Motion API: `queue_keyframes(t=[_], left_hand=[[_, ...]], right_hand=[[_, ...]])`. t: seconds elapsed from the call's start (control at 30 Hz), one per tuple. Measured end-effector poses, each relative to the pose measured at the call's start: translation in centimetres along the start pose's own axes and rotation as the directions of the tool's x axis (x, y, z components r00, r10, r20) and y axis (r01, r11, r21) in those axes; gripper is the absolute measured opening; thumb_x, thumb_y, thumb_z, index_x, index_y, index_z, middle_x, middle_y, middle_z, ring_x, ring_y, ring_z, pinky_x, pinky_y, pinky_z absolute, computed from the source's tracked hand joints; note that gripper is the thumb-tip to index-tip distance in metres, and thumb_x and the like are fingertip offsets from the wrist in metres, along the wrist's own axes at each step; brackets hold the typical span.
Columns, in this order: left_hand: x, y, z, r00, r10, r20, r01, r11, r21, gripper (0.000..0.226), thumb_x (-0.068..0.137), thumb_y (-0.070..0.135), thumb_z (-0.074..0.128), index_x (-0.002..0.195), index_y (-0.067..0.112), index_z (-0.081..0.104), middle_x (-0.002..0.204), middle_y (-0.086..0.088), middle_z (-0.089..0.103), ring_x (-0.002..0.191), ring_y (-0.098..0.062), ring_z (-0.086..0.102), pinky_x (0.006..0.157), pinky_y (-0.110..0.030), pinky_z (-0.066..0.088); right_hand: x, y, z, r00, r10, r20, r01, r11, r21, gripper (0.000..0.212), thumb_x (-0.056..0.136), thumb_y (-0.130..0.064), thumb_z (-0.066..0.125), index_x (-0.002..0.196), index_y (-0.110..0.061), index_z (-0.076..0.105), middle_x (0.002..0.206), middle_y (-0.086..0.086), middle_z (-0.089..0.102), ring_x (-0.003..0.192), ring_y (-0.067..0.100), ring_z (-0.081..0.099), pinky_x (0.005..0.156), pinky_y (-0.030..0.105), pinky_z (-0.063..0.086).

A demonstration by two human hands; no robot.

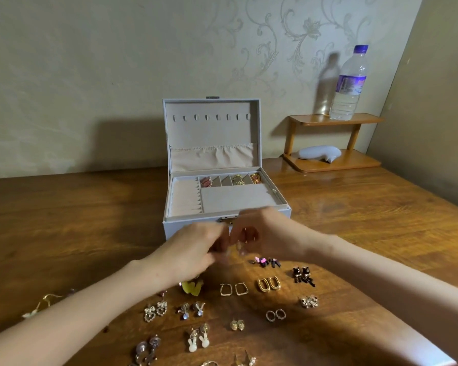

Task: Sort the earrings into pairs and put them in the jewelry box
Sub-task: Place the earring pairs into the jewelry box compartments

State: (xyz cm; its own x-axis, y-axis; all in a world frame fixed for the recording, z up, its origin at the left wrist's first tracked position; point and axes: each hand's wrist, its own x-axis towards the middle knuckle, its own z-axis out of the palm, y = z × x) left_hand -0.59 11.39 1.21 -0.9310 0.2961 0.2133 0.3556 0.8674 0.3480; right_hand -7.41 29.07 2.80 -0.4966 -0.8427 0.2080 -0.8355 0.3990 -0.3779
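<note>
Head view, looking down at a brown wooden table (354,207). A pale grey rectangular jewelry box (169,225) stands at centre with its lid upright and its beige velvet lining exposed. Back row of small compartments: a pink-red earring (206,182) in one, a gold chain-like earring (239,180) in another, a round gold-and-red earring (255,178) in the rightmost. The large front tray shows only lining. The left hand (196,247) and right hand (265,233) meet just in front of the box's front wall, above the table, fingers curled inward and fingertips close together. Both are motion-blurred; a small pale shape shows between the fingertips, but whether either hand is pinching it cannot be told. Earrings lie in pairs on the table nearer the camera: pink-and-black bow studs (267,262), black figure-shaped drops (303,277), thick gold oval hoops (269,283), thin gold squared hoops (234,289), small gold round hoops (275,315), white rabbit drops (198,339), and bow earrings with blue stones (191,310). A yellow piece (192,287) sits partly under the left wrist. Far right, against the wall: a two-tier wooden shelf (333,120) with a clear plastic water bottle with a blue cap (349,83) on its top tier.
</note>
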Motion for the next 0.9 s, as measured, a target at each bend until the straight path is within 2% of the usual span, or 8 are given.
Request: queue_keyframes(t=[0.13,0.23,0.3,0.4,0.57,0.7,0.8,0.9], left_hand=[[1.7,-0.5,-2.8,0.991,-0.014,-0.13,0.002,0.996,-0.09,0.01,0.079,0.016,0.071,0.084,0.017,0.062,0.083,0.012,0.06,0.077,0.003,0.054,0.066,-0.008,0.039],[3.8,-1.7,-3.9,0.978,-0.053,-0.199,0.026,0.99,-0.136,0.01,0.081,0.01,0.068,0.087,0.016,0.064,0.084,0.013,0.061,0.076,0.007,0.053,0.064,-0.002,0.04],[5.3,-2.7,-4.3,0.967,-0.096,-0.236,0.053,0.982,-0.183,0.011,0.08,0.01,0.069,0.088,0.016,0.064,0.085,0.009,0.062,0.076,0.004,0.055,0.064,-0.006,0.041],[7.7,-4.3,-4.4,0.948,-0.159,-0.274,0.094,0.967,-0.236,0.011,0.08,0.009,0.069,0.088,0.014,0.063,0.088,0.001,0.064,0.084,-0.013,0.059,0.076,-0.023,0.048],[10.1,-6.1,-3.8,0.924,-0.2,-0.325,0.121,0.961,-0.249,0.01,0.081,0.006,0.067,0.085,0.014,0.061,0.085,0.001,0.064,0.083,-0.017,0.061,0.078,-0.026,0.049],[10.9,-7.0,-3.0,0.916,-0.221,-0.336,0.137,0.957,-0.256,0.007,0.082,0.009,0.067,0.086,0.014,0.064,0.088,-0.002,0.067,0.084,-0.016,0.063,0.079,-0.028,0.051],[11.1,-7.3,-2.4,0.915,-0.219,-0.337,0.136,0.958,-0.253,0.008,0.082,0.01,0.067,0.083,0.017,0.063,0.086,-0.001,0.067,0.083,-0.017,0.063,0.079,-0.032,0.052],[11.3,-7.4,-1.9,0.911,-0.213,-0.354,0.131,0.962,-0.241,0.008,0.083,0.011,0.067,0.083,0.018,0.063,0.086,0.0,0.067,0.083,-0.016,0.062,0.078,-0.03,0.051]], right_hand=[[2.2,0.6,-3.3,0.988,0.086,-0.13,-0.066,0.987,0.147,0.017,0.073,-0.002,0.075,0.089,-0.009,0.073,0.078,-0.006,0.066,0.066,0.0,0.063,0.066,0.01,0.049],[4.2,1.6,-5.0,0.959,0.19,-0.209,-0.125,0.949,0.288,0.012,0.076,-0.002,0.073,0.087,-0.005,0.069,0.071,-0.003,0.068,0.063,0.005,0.067,0.063,0.016,0.054],[5.7,2.8,-5.6,0.937,0.256,-0.237,-0.174,0.931,0.32,0.011,0.076,-0.001,0.072,0.087,-0.002,0.067,0.072,0.002,0.069,0.064,0.012,0.069,0.062,0.02,0.056],[8.3,4.8,-5.7,0.912,0.329,-0.246,-0.238,0.91,0.339,0.011,0.076,0.001,0.072,0.085,-0.002,0.066,0.069,0.003,0.067,0.058,0.011,0.067,0.055,0.017,0.052],[11.3,7.6,-4.9,0.898,0.379,-0.224,-0.315,0.908,0.275,0.014,0.076,0.008,0.068,0.088,-0.001,0.068,0.083,0.015,0.068,0.061,0.018,0.066,0.054,0.014,0.054],[12.5,8.7,-4.2,0.907,0.337,-0.251,-0.338,0.94,0.042,0.023,0.072,0.007,0.069,0.088,-0.009,0.073,0.086,0.01,0.071,0.068,0.014,0.06,0.048,0.004,0.039],[13.0,9.4,-3.6,0.914,0.312,-0.26,-0.325,0.946,-0.01,0.024,0.071,0.005,0.072,0.09,-0.01,0.073,0.086,0.008,0.07,0.071,0.01,0.056,0.058,0.013,0.04],[13.0,9.6,-3.1,0.919,0.284,-0.274,-0.301,0.953,-0.021,0.025,0.071,0.008,0.068,0.09,-0.007,0.073,0.082,0.006,0.067,0.071,0.01,0.056,0.058,0.011,0.04]])
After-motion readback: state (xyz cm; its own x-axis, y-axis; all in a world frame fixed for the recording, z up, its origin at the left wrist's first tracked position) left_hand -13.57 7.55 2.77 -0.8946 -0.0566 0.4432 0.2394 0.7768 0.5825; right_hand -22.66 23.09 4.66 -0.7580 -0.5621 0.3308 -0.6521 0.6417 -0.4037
